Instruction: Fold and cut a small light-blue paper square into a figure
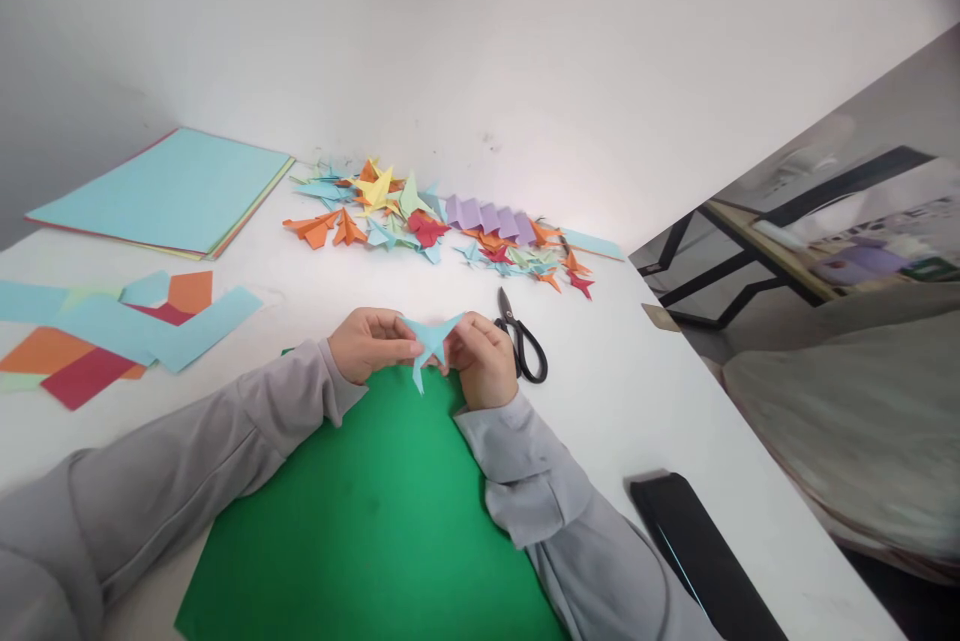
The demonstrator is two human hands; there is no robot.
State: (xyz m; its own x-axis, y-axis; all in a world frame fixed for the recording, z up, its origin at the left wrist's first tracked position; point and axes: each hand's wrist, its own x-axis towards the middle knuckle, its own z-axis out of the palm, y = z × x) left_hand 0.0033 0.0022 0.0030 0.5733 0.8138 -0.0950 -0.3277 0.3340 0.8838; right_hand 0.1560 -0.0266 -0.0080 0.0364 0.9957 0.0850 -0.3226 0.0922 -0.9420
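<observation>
Left hand (367, 343) and right hand (486, 361) pinching folded blue paper (433, 336), forearms (202, 436) angled inward, green sheet (375, 521) below.

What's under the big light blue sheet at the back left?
Under the light blue sheet, a red sheet peeks out along the left and a yellowish green sheet along the right. Their middles are covered, so any more sheets between cannot be seen.

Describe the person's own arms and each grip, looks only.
The arms wear a long, loose, plain grey fabric left sleeve and a matching grey fabric right sleeve, both creased, with loose cuffs at the wrists. The bare, ungloved left grip and bare, ungloved right grip are human hands. No cables or printed markings show.
</observation>
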